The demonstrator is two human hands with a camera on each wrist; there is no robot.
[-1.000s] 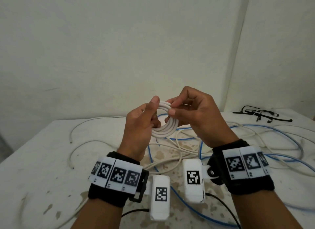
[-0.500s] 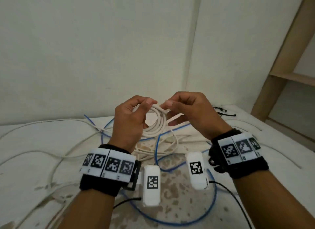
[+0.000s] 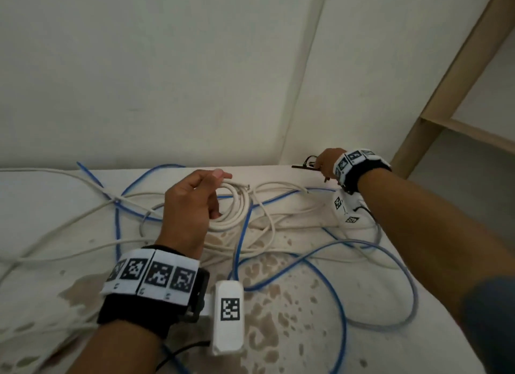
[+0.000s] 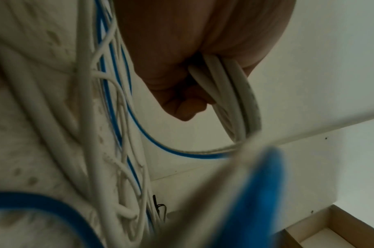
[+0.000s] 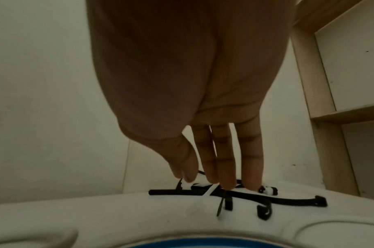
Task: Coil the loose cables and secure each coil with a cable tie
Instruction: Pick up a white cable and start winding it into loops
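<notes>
Right hand [image 3: 326,159] having left the coil [image 3: 234,206], fingers straight, is touching cable ties [image 5: 235,195]. Left hand [image 3: 192,203] is gripping coil alone.

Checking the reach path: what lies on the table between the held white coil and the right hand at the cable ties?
In the head view, loose white cable and a blue cable cross the table between white coil and right hand.

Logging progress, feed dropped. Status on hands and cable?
Left hand grips white coil, untied. Right hand open, fingertips on black ties, none lifted. Loose cables tangled beneath.
</notes>
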